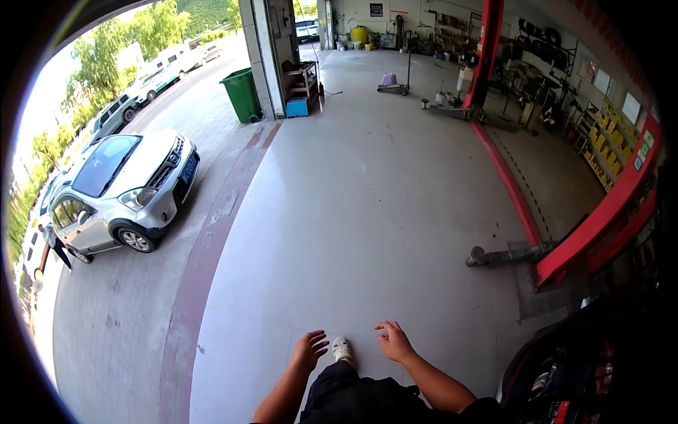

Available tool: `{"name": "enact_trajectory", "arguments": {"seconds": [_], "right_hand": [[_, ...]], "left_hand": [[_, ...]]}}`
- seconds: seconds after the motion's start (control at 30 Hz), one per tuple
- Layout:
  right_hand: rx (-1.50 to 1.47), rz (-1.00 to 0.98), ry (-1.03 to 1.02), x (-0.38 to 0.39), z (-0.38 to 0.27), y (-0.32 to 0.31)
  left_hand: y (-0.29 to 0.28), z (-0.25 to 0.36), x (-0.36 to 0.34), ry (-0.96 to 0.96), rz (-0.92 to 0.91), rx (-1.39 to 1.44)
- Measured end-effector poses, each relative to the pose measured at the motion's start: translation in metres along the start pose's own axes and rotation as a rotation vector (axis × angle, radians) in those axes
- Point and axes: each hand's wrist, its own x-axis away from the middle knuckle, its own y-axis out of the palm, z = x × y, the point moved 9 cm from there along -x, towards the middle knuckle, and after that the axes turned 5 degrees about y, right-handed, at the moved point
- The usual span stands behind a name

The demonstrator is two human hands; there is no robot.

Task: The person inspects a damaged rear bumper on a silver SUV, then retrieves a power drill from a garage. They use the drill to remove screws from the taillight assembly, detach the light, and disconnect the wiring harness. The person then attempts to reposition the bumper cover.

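Both of my hands are held out at the bottom of the head view, over the pale garage floor (367, 226). My left hand (310, 348) has its fingers loosely bent and apart, holding nothing. My right hand (395, 343) is also open and empty, fingers spread toward the middle. Between them, below, my white clog (341, 349) shows on the floor under dark trousers. At the lower right, a dark open case or compartment (565, 374) with items inside is partly hidden in shadow.
A silver car (123, 187) and a person (53, 244) stand outside at left, near a green bin (241, 95). Red lift posts (590, 222) with low arms (494, 256) line the right. A floor jack (392, 88), shelves and containers (360, 35) are at the back.
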Motion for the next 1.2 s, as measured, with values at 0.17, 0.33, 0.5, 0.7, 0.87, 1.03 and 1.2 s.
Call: {"name": "enact_trajectory", "arguments": {"seconds": [0.17, 0.33, 0.5, 0.7, 0.87, 1.03, 1.2], "right_hand": [[-0.23, 0.017, 0.31, -0.116, 0.027, -0.051], [-0.164, 0.14, 0.439, -0.244, 0.061, -0.099], [-0.328, 0.152, 0.543, -0.407, 0.13, -0.127], [0.067, 0.021, 0.391, -0.664, 0.096, -0.196], [0.119, 0.013, 0.218, -0.907, 0.015, -0.26], [0.137, 0.171, 0.249, -1.109, 0.051, -0.303], [0.549, -0.254, 0.826, -1.127, 0.185, -0.336]], "left_hand": [[0.092, 0.108, -0.111, 0.007, -0.092, -0.069], [0.197, 0.224, -0.218, 0.071, -0.294, -0.259], [0.254, 0.288, -0.366, 0.048, -0.278, -0.372], [0.293, 0.352, -0.473, -0.044, -0.094, -0.366], [0.312, 0.406, -0.567, -0.079, 0.037, -0.231], [0.35, 0.458, -0.723, -0.149, 0.113, -0.189], [0.449, 0.605, -0.882, -0.046, 0.057, -0.216]]}}
